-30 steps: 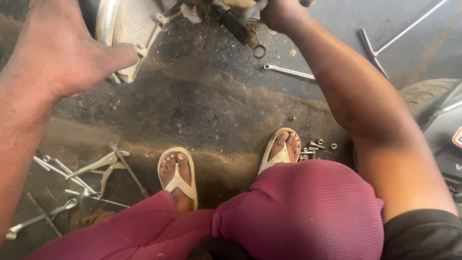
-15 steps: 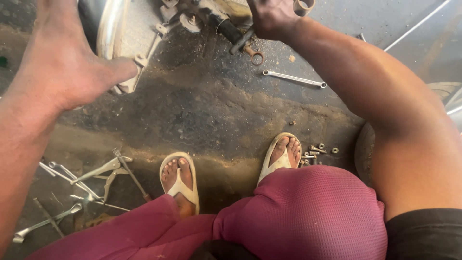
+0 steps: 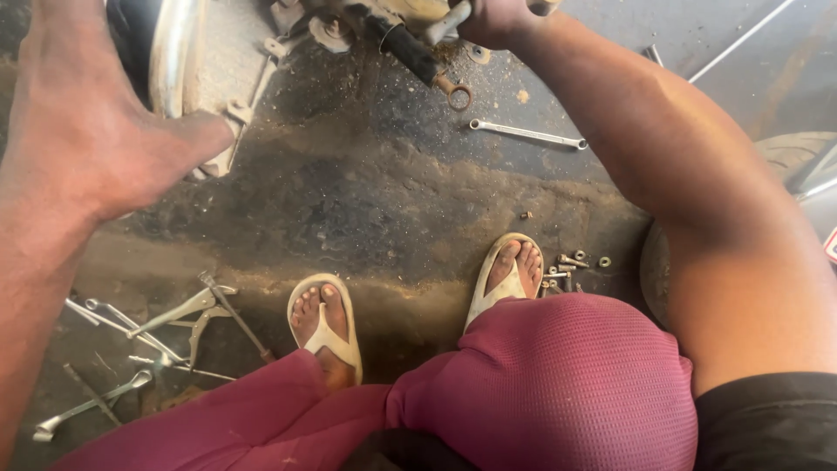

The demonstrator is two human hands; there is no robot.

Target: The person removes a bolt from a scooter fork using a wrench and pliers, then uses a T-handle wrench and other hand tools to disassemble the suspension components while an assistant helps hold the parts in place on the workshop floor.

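My right hand is at the top edge, closed around a grey metal handle or bar that points at a greasy machine part with a black cylinder and a ring end. My left hand hovers at the upper left, thumb spread toward the right; its fingers are cut off by the frame, near a shiny chrome pipe. Nothing shows in that hand.
A long spanner lies on the oily concrete floor. Several wrenches and pliers lie at the lower left. Loose bolts and nuts sit beside my right sandalled foot. A tyre is at right.
The view has dropped slightly, so the machine part and spanner sit lower in the picture. My right hand stays on the handle; my left hand has drifted a little left.
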